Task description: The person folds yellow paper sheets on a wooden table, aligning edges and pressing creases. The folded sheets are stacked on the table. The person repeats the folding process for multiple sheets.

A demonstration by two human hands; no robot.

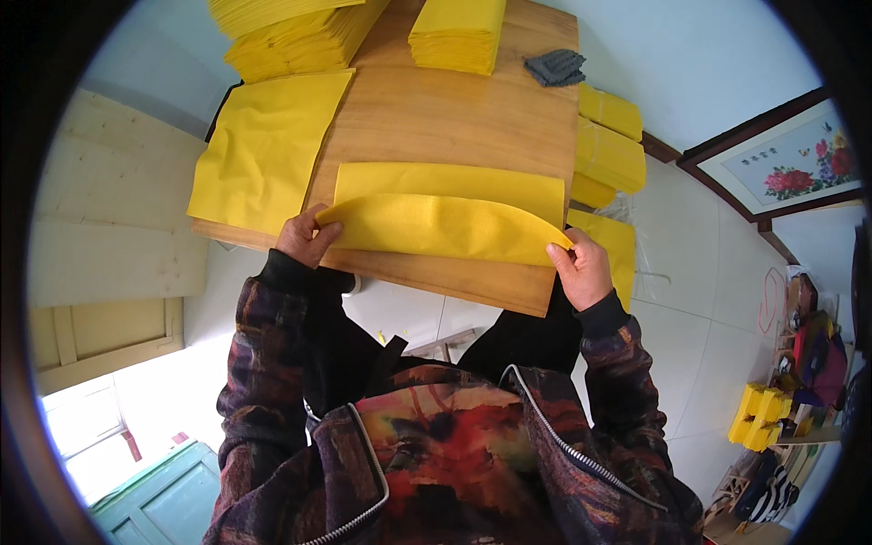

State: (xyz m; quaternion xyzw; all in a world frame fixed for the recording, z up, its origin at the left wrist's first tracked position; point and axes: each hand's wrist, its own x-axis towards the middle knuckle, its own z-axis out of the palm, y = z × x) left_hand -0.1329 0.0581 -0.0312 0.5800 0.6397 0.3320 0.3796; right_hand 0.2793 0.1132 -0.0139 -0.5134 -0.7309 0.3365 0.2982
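Note:
A yellow fabric sheet (436, 229) lies across the near part of the wooden table, its near edge lifted and folded over toward the far side. At its left corner, my left hand (309, 238) pinches the folded edge between thumb and fingers. My right hand (579, 267) grips the opposite corner the same way, near the table's right edge. Between the hands the raised edge bows in a shallow curve. The rear strip (454, 177) of the sheet rests flat on the wood. Left of it, another yellow sheet (263, 150) is spread out, slightly wrinkled.
The wooden table (436, 118) carries a tall yellow stack (300, 41) at far left, a folded yellow stack (459, 34) at the back and a dark grey cloth (555, 68). Beyond its right edge are yellow bundles (610, 154). A framed flower picture (790, 159) is at right.

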